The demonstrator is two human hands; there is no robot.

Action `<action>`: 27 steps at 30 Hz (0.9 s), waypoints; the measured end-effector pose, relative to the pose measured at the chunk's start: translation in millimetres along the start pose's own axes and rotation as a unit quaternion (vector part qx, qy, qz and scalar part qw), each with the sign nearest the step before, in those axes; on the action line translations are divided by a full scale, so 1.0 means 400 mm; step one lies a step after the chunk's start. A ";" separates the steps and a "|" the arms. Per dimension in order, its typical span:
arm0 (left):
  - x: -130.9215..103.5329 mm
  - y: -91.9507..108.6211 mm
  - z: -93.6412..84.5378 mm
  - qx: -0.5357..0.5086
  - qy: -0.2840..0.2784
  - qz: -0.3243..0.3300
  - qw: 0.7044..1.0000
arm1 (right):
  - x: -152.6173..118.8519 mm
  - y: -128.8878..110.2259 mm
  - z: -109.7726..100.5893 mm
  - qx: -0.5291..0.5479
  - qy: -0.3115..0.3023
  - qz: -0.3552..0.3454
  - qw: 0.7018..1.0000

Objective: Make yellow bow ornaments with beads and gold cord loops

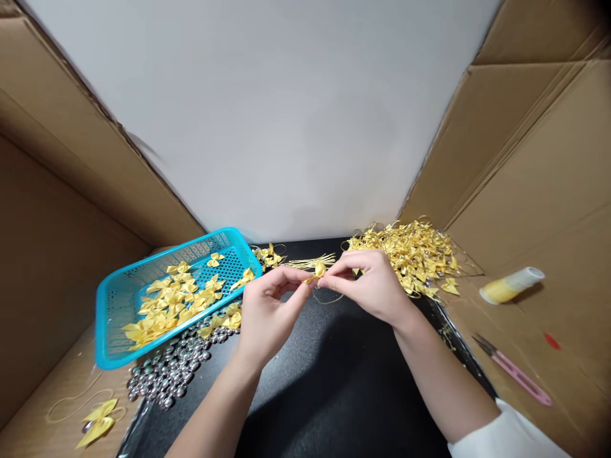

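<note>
Between the fingertips of both hands is a small yellow ribbon bow, held above the black work surface. My left hand pinches one side of it with thumb and forefinger. On the other side, my right hand is closed on it the same way. A thin gold cord loops down under the bow. Just beyond the hands lie several straight gold cords. Fingertips cover part of the bow, so its knot is hard to make out.
A blue basket of yellow bows stands at left, with silver beads beside it. Corded bows are heaped at back right. Thread snips and a thread spool lie at right; a loose bow lies front left. Cardboard walls flank the space.
</note>
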State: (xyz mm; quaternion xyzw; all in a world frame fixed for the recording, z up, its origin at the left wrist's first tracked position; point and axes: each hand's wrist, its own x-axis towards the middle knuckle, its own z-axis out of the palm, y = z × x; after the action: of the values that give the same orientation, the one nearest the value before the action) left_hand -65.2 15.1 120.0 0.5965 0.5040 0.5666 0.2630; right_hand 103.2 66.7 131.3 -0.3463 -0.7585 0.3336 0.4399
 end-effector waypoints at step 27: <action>0.057 -0.100 -0.007 0.203 -0.057 0.310 0.927 | 0.039 0.091 0.064 0.200 -0.030 0.084 0.976</action>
State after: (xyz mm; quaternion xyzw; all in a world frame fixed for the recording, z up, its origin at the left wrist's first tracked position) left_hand -83.4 49.2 94.5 0.7949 0.3825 0.4705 -0.0239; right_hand 82.9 93.7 98.6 -0.3037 -0.6573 0.5247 0.4477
